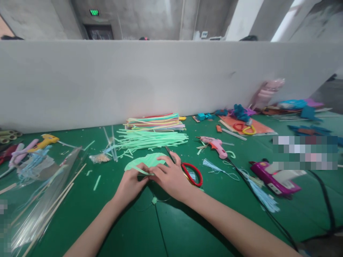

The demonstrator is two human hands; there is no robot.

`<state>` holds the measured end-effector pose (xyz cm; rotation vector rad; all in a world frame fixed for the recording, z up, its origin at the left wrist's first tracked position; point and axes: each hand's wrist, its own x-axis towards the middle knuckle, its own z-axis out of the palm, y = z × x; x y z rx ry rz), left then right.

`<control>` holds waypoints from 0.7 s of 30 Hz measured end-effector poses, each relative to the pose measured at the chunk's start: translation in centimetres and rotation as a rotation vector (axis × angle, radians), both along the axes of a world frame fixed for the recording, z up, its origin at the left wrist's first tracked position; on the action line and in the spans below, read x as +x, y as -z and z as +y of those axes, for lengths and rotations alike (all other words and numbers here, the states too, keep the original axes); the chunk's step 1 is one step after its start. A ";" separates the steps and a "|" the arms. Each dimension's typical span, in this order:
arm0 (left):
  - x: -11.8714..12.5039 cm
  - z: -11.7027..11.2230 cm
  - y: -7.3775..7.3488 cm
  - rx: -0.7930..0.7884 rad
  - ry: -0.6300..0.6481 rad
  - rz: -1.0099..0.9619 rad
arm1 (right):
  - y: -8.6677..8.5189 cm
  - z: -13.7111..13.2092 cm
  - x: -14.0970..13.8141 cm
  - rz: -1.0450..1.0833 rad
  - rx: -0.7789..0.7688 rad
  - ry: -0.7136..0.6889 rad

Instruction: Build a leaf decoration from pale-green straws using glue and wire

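Above the front middle of the green table, my two hands meet fingertip to fingertip. My left hand (134,184) pinches a thin mint-green strip (141,171), possibly a chenille stem. My right hand (170,176) closes its thumb and index finger on the strip's end, its other fingers raised. Just beyond the fingers is a rounded mint-green piece (150,159), partly covered by them. Red-handled scissors (200,177) lie along my right hand; their dark blade shows past the fingers, and I cannot tell whether the hand touches them. A small green knot with thin cord (154,201) lies below.
Behind my hands lie mint-green strips (152,139) and a multicoloured bundle (152,121). A pink glue gun (214,143), light blue tassels (261,194) and a purple power strip (276,178) are right. Left are a yellow glue gun (44,142), clear film and wooden sticks (57,203). A white partition (160,78) stands behind.
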<state>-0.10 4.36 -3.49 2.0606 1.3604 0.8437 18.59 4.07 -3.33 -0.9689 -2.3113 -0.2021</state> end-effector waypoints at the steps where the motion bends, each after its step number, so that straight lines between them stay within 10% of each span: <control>1: 0.0 0.0 -0.1 -0.005 0.010 -0.006 | 0.3 0.3 0.0 -0.005 -0.021 0.011; 21: -0.4 0.4 0.1 0.005 0.041 -0.042 | 1.2 1.9 1.1 -0.036 -0.096 -0.073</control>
